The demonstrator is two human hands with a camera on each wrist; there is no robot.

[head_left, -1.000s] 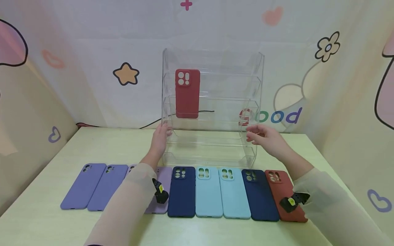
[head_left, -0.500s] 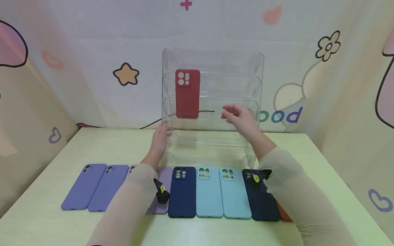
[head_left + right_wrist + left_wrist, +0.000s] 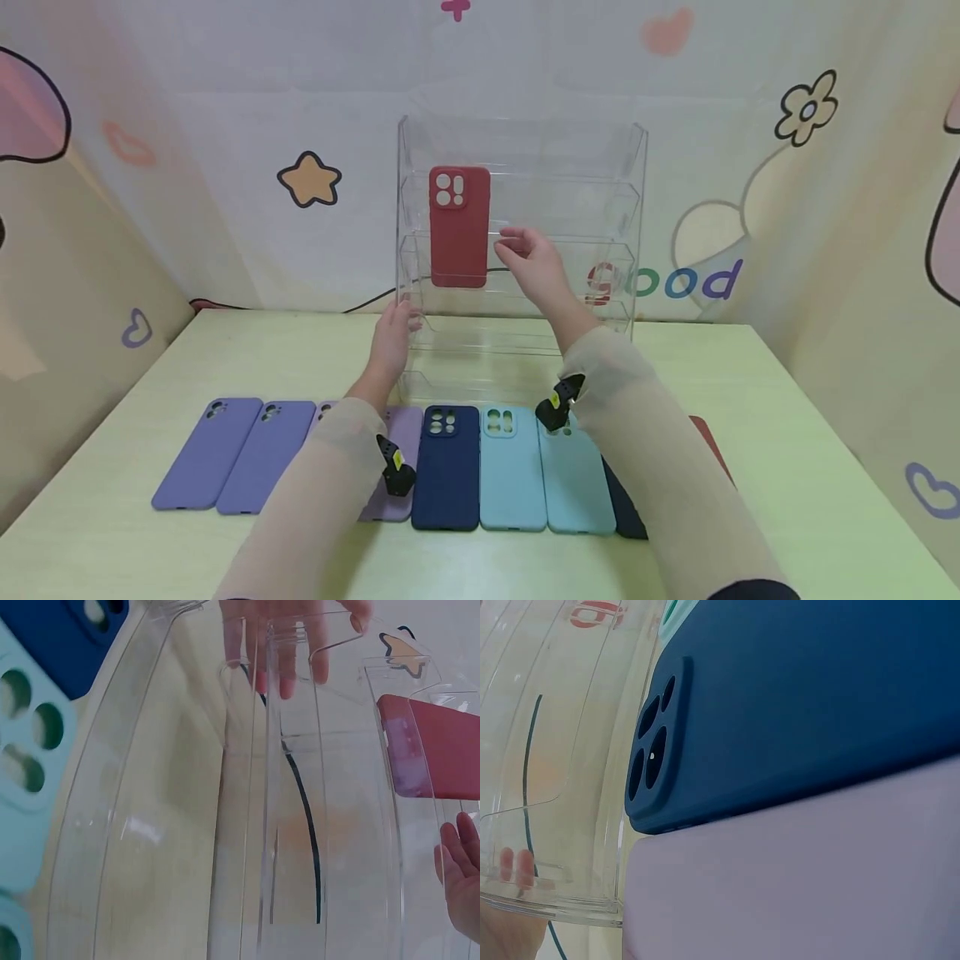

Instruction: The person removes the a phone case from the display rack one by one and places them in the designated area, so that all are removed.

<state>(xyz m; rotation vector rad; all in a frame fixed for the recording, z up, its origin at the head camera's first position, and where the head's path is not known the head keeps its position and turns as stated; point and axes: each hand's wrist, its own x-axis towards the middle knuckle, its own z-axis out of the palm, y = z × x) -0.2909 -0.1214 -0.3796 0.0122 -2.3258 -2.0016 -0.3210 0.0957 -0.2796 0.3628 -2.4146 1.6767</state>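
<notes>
A clear stepped display rack (image 3: 517,342) stands at the back of the table. A red phone case (image 3: 459,227) with camera cutouts stands upright on one of its tiers, toward the left. My left hand (image 3: 390,337) holds the rack's left side low down; its fingertips show through the plastic in the left wrist view. Just right of the red case hovers my right hand (image 3: 534,265), with loosely bent fingers and nothing in it. In the right wrist view, that hand (image 3: 461,881) appears beside the red case (image 3: 442,750), apart from it.
A row of phone cases lies along the front: purple (image 3: 206,454), lilac (image 3: 401,450), navy (image 3: 446,467) and light blue (image 3: 512,467). A red case (image 3: 708,437) at the right end is mostly behind my right sleeve. A patterned cloth (image 3: 247,108) hangs behind.
My right hand has moved left and up from the rack's right side to beside the standing red case. The left hand stays at the rack's left side.
</notes>
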